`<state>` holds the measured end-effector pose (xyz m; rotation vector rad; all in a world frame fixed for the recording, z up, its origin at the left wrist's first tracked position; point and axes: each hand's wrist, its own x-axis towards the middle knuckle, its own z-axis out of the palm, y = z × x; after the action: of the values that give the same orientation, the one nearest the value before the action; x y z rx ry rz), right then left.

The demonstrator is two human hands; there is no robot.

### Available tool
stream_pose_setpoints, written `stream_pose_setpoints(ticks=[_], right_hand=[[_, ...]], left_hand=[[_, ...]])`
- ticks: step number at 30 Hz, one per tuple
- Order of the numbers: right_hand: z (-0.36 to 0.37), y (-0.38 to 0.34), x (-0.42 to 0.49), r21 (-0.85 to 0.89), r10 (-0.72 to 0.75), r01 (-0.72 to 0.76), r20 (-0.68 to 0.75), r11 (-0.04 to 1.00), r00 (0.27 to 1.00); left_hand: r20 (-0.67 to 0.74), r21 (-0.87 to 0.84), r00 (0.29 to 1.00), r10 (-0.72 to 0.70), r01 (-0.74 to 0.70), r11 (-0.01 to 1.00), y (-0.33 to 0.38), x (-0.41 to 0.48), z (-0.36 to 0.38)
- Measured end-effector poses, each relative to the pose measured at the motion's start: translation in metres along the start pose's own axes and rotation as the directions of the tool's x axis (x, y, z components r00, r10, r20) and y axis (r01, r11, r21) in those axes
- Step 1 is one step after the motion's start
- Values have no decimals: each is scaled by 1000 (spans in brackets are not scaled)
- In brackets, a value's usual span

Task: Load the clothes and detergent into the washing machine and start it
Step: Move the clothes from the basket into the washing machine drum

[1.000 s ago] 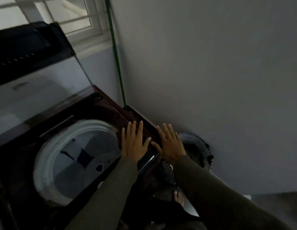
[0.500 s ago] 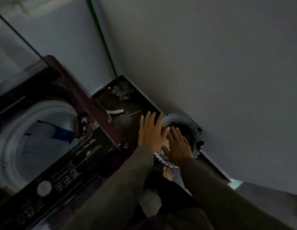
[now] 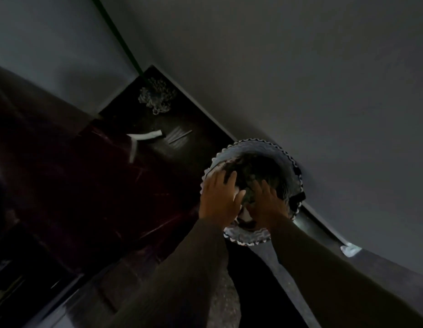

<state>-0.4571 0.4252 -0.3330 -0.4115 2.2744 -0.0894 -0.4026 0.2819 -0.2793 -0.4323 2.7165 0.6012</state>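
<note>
Clothes (image 3: 257, 176): dark heap, all of it in the frilled basket (image 3: 253, 144) on the floor by the wall; none lifted that we can see. Our left hand (image 3: 220, 200) hovers over the near rim, fingers straight and apart. Our right hand (image 3: 264, 202) dips into the heap; we cannot tell its grip. We judge loading barely begun, with detergent and start outstanding.

Dim, grainy light. Left of the left hand (image 3: 218, 197) everything sinks to near-black and smears with motion blur. Beyond it the wall (image 3: 300, 79) is flat grey, its base bowed by the lens.
</note>
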Motion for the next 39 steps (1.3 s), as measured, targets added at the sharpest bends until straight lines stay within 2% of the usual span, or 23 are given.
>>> stream_pose_setpoints(ticks=[4,7,10,13,16,18,21,24,29,30,32,35,37,38,39], right_hand=[[36,4,51,36,62,-63,32,997,998],[52,7,83,53,98,-100,39,994,994],[61,14,101,11,116,-117,49,993,992],[66,22,108,3,102,-102,-8,995,995],[60,31,106,76,41,-37,-56,996,998],[50,34,102,215,49,-20,-130,976,990],[27,33,79,430,117,34,-319,902,940],[1,25,45,540,132,145,-441,829,888],[-47,-14,-29,601,52,365,-563,711,825],[-58,-26,-47,597,41,397,-586,697,809],[-81,-48,-83,571,8,471,-642,673,766],[-114,-80,-137,580,-26,546,-670,604,742],[-134,-100,-174,617,-55,602,-673,507,737],[-144,-109,-192,640,-76,628,-671,442,737],[-152,-118,-208,655,-100,650,-671,385,735]], left_hand=[[64,79,997,36,-41,996,-15,19,40],[54,33,998,45,-47,998,-27,21,63],[-19,12,996,82,-82,997,-36,13,71],[-94,-15,991,93,-95,995,-48,7,73],[-77,2,992,99,-99,995,-53,5,65],[-43,16,995,90,-89,996,-52,5,58],[-48,-26,995,88,-89,996,-46,-2,40],[10,-51,997,74,-74,996,-36,-13,17],[-17,-115,994,109,-110,987,-18,-33,-30],[4,-133,993,114,-113,985,-14,-37,-41],[125,-209,990,58,-31,977,-4,-47,-69],[173,-413,985,-2,75,908,-2,-56,-103],[162,-583,984,-70,153,798,-3,-60,-126],[160,-739,981,-110,193,646,-3,-62,-133],[150,-864,966,-212,232,446,2,-67,-148]])
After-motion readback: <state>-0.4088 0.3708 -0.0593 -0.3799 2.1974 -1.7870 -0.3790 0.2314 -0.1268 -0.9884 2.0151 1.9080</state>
